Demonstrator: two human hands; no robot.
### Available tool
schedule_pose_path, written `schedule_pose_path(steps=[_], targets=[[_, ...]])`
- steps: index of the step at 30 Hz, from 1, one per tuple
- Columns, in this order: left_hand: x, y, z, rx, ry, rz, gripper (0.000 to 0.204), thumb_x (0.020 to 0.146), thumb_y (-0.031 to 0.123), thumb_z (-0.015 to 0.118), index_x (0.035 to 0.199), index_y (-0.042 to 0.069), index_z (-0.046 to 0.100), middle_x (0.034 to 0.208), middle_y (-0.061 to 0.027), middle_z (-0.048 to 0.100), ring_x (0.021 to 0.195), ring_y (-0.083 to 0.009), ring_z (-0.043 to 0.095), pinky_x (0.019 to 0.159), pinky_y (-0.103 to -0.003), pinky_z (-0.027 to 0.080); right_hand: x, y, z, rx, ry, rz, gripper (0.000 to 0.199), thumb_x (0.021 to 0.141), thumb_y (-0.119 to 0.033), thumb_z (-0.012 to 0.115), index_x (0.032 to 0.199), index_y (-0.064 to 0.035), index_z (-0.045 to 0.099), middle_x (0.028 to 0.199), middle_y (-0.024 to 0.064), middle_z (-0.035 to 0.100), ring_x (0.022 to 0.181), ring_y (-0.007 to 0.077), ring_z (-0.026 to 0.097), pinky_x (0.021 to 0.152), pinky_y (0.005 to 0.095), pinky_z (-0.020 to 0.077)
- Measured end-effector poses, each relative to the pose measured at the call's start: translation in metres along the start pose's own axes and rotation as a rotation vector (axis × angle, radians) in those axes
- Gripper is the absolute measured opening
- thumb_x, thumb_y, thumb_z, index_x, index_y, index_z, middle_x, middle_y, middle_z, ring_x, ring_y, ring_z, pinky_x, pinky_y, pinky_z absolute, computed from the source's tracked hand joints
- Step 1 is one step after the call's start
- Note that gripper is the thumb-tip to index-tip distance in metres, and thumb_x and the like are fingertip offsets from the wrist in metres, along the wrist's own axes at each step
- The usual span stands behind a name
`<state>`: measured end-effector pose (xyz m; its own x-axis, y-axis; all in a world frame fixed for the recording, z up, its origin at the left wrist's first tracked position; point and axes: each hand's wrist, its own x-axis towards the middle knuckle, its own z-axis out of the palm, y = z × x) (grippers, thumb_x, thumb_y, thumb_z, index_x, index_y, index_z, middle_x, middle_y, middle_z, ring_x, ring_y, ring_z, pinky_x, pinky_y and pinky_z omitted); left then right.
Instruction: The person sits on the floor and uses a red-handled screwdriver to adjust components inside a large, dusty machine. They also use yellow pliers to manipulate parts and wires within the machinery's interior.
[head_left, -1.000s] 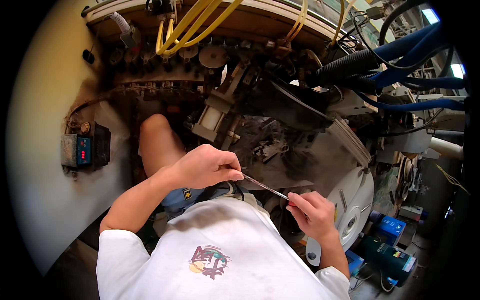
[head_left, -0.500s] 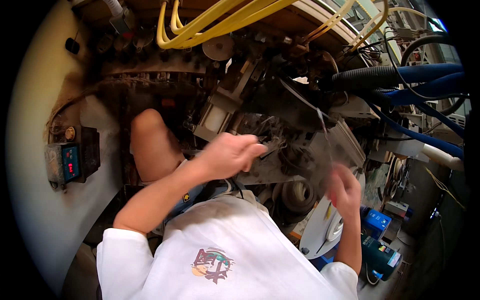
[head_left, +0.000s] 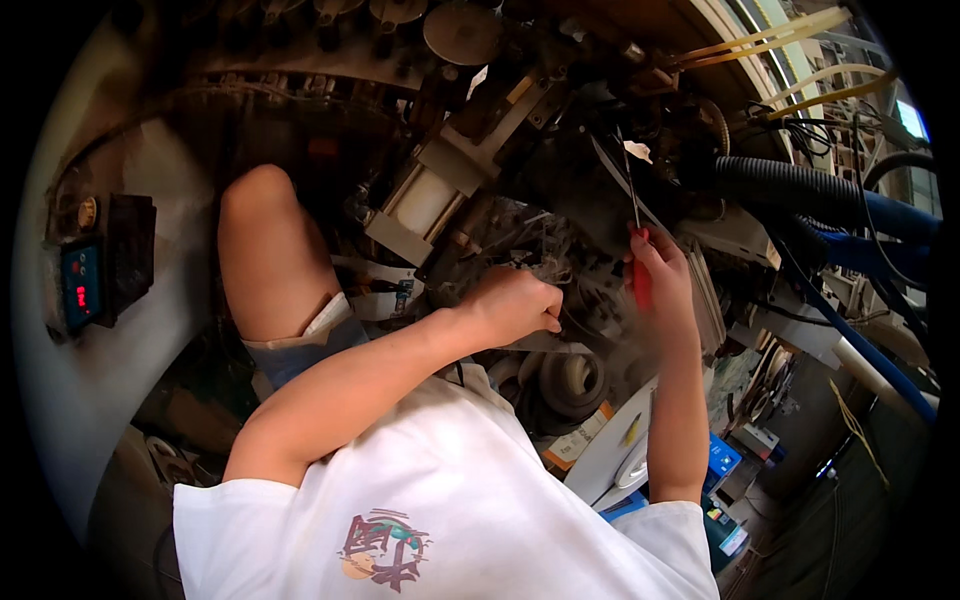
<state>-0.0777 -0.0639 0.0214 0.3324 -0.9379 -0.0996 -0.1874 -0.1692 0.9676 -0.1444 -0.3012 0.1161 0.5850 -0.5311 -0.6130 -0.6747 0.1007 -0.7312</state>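
Observation:
My right hand (head_left: 672, 285) is wrapped round the red handle of a screwdriver (head_left: 642, 283). Its long thin metal shaft points up and slightly left, in front of dark machinery whose contact with the tip I cannot make out. To the left, my left hand (head_left: 515, 306) is closed like a fist above the dusty machine bed. Whatever its fingers may hold is hidden. Just beyond that hand is a light metal cylinder block (head_left: 425, 207), with dusty loose wires and fibres (head_left: 535, 245) beside it.
Dark round rollers (head_left: 573, 382) and a white disc (head_left: 610, 440) stand near my right forearm. Thick blue and black hoses (head_left: 800, 190) run in from the right. At far left a control box (head_left: 82, 285) with a lit red display is mounted on a pale panel. My bare knee (head_left: 265, 215) is beside the machine.
My right hand has risen with the screwdriver, its red handle now plainly visible. My left hand has shifted a little right and its fingers are curled in. The whole view has tilted slightly.

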Motion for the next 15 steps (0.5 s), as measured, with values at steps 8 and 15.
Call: schedule_pose_path(steps=[8,15], targets=[[0.031,-0.002,-0.009,0.111,0.06,0.105,0.028,0.09,0.031,0.075,0.082,0.005,0.073,0.08,-0.019,0.072,0.081,-0.0411,0.07,0.076,-0.05,0.055,0.021,0.003,-0.01,-0.039,-0.055,-0.092,0.042,0.102,-0.028,0.067,0.134,-0.0019,0.059,0.088,0.0054,0.067,0.065,0.0121,0.061,0.055,0.0263,0.0471],[0.005,0.028,-0.091,0.287,0.351,0.208,0.021,0.088,0.024,0.077,0.082,0.006,0.067,0.074,-0.0141,0.07,0.072,-0.0344,0.07,0.062,-0.043,0.054,-0.001,0.052,-0.138,-0.311,0.021,-0.043,0.034,0.102,-0.028,0.066,0.122,-0.0006,0.066,0.083,0.0025,0.067,0.063,0.0077,0.057,0.054,0.0253,0.0431]])
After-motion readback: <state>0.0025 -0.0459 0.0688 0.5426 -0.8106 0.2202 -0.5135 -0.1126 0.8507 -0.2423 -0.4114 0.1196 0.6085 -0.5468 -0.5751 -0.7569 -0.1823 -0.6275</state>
